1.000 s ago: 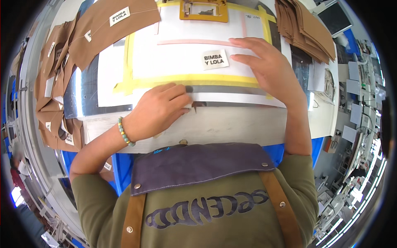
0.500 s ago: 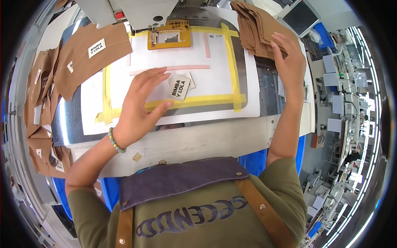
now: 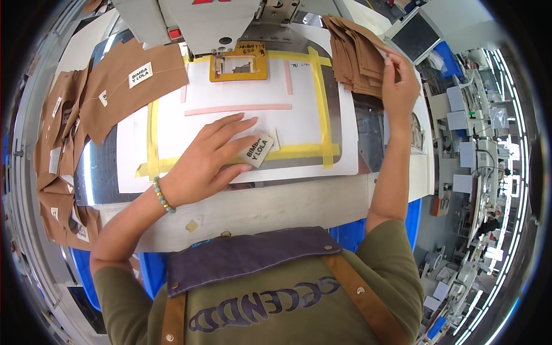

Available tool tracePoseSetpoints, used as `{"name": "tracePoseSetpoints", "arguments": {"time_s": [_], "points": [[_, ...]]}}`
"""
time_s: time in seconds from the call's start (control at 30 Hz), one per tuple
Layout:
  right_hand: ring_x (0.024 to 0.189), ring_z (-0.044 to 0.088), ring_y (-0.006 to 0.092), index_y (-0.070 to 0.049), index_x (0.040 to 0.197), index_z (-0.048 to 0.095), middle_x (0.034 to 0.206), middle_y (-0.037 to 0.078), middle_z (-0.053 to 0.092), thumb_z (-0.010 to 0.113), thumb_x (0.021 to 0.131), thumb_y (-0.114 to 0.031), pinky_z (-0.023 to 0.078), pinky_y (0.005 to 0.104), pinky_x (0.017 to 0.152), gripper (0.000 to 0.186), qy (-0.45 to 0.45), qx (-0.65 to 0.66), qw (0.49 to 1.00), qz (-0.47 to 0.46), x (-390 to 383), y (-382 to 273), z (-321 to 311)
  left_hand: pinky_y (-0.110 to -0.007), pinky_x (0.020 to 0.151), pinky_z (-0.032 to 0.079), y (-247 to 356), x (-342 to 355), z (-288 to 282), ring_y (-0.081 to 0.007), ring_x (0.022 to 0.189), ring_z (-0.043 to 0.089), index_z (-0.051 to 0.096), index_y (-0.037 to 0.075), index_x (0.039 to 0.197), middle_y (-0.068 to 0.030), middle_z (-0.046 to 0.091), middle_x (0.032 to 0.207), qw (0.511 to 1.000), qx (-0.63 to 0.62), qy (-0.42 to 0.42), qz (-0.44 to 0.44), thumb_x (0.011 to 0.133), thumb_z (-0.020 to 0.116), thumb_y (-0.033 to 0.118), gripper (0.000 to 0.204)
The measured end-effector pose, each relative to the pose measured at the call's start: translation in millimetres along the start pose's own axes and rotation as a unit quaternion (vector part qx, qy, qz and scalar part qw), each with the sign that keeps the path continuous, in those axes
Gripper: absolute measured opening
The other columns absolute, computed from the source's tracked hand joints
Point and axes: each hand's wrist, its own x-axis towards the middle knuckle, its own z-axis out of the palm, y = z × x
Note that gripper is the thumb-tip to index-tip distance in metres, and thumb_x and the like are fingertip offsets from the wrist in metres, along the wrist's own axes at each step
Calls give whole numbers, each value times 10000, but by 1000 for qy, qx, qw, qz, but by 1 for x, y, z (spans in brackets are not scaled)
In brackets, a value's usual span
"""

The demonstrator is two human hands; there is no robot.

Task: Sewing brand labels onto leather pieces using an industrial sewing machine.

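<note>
My left hand (image 3: 207,158) is over the near part of the white template sheet (image 3: 230,127), fingers spread. Its forefinger covers part of a small white printed label (image 3: 259,150), and the thumb lies by the label's edge. Partly under that label is another label (image 3: 275,138). Far right, my right hand (image 3: 401,80) pinches the edge of a brown fabric piece (image 3: 368,60) at a stack of such pieces. Pink strips (image 3: 238,109) and yellow tape (image 3: 322,109) mark the sheet. A yellow frame clamp (image 3: 260,73) rests at the sheet's far side, under the sewing machine head (image 3: 192,26).
Brown pieces with sewn-on labels (image 3: 135,92) pile up on the left and hang over the table's side. A screen (image 3: 414,35) stands at the far right. Blue bins (image 3: 345,233) sit below the pale table edge (image 3: 287,201).
My right hand has closed its fingers on the edge of the stacked brown fabric. My left hand has moved right, its forefinger now over the label. The view has shifted slightly.
</note>
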Motion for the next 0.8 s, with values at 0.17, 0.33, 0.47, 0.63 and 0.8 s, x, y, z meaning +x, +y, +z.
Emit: {"name": "tracePoseSetpoints", "arguments": {"time_s": [0.17,0.33,0.47,0.63,0.8], "points": [[1027,733,324,-51,1169,734,1132,88,792,636,1053,-116,577,433,890,165,-104,-109,972,-180,-22,-46,33,-485,1186,505,9,40,1,-402,1436,570,592,72,1533,-160,548,1634,996,0,72,61,916,814,131,658],[924,717,317,-54,1128,723,1014,103,758,679,966,-92,578,435,828,172,-189,-2,951,-246,-64,-92,67,-448,1109,552,-4,76,25,-380,1337,628,594,61,1455,-157,587,1575,992,21,116,41,919,798,91,574],[941,724,305,-55,1142,725,1024,94,757,695,957,-91,582,427,834,191,-260,32,940,-218,-82,-103,66,-425,951,598,-20,93,34,-355,1131,703,622,44,1260,-121,716,1286,985,69,152,39,914,766,54,375],[1124,726,304,-49,1204,737,1221,86,771,723,962,-113,576,425,945,250,-250,61,944,-206,-82,-108,54,-411,845,594,-44,90,32,-308,970,698,656,51,1130,-83,702,1015,983,127,109,78,871,730,47,270],[1265,675,299,-47,1307,733,1357,100,742,757,966,-169,513,460,1076,363,-272,-23,936,-222,-86,-95,50,-392,838,592,-60,70,18,-263,960,694,689,62,1004,-70,692,990,966,210,119,97,845,706,65,161]]}}
